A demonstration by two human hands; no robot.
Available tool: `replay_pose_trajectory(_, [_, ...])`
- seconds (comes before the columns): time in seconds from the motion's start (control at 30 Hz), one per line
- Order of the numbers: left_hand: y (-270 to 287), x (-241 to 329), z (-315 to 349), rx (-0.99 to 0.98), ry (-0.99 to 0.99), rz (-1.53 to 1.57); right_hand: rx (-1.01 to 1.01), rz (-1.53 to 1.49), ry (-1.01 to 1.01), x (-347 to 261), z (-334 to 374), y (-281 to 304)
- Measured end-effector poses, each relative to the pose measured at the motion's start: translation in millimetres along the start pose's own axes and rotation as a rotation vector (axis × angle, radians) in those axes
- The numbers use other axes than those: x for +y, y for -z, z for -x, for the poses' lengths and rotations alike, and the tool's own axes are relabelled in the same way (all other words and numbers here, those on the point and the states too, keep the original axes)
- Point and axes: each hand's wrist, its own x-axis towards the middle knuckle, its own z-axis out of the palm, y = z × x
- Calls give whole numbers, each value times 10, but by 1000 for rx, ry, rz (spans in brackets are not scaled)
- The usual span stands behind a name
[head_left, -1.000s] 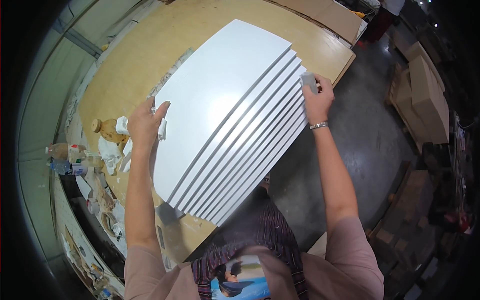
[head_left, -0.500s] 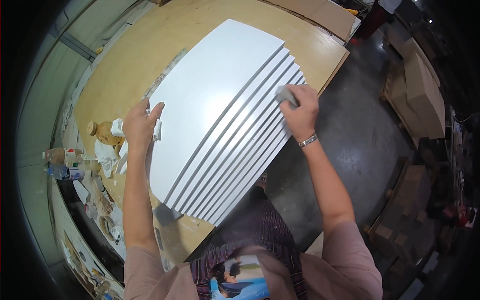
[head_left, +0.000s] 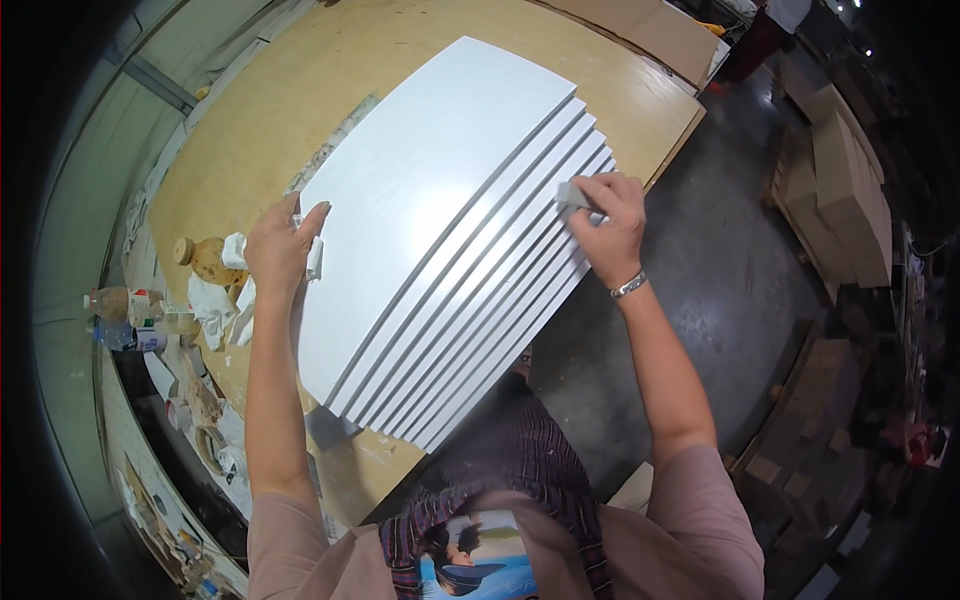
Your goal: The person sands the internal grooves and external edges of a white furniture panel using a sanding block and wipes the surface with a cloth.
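Observation:
Several glossy white panels (head_left: 440,150) lie in a stepped stack, each long edge showing beyond the one above. My right hand (head_left: 612,222) is closed round a small grey block (head_left: 572,196), which looks like a sanding sponge. It holds the block against the stepped edges, near their far right end. At the stack's left side, my left hand (head_left: 280,248) is curled with its thumb raised. White cloth or paper (head_left: 235,251) shows on both sides of that hand, bunched in its grip. The palm and most of the fingers are hidden.
A yellowish worktable (head_left: 270,110) carries the stack, whose near edges overhang it. To the left are a round wooden jar (head_left: 208,260), crumpled white paper (head_left: 212,310) and plastic bottles (head_left: 125,305). Cardboard boxes (head_left: 845,200) stand across the grey floor (head_left: 690,260); a person (head_left: 765,40) is far right.
My right hand and the grey block have shifted slightly right along the stepped edges. The left hand stays in place.

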Motion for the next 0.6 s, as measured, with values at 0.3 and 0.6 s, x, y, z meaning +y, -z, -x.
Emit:
replay_pose_trajectory(0.3, [-31,-30,2,59,-36,-8,-64,-106,89,12,-53,-30])
replay_pose_trajectory(0.6, [-24,12,-12,56,-32,25,287,90,-328,881,-162,-50])
